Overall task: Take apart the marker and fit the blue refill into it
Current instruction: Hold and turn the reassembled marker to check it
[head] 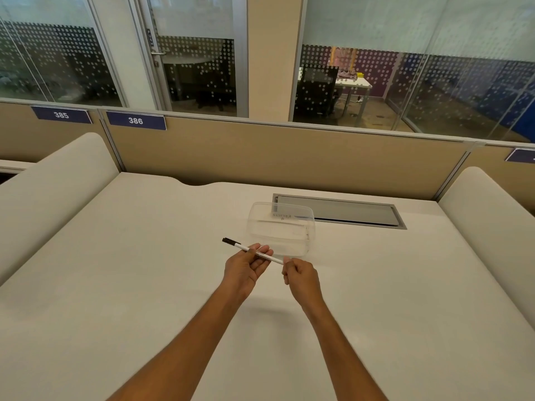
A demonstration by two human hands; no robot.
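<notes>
A slim white marker (242,247) with a black cap at its far-left end is held above the desk, slanting from upper left to lower right. My left hand (246,266) cradles the barrel's middle between thumb and fingers. My right hand (301,276) pinches the marker's near, right end with its fingertips. No blue refill shows anywhere in view.
A clear plastic container (280,227) with a small handwritten label stands just behind my hands on the beige desk (115,285). A grey cable hatch (347,212) lies behind it. Padded dividers rise left and right, a partition at the back.
</notes>
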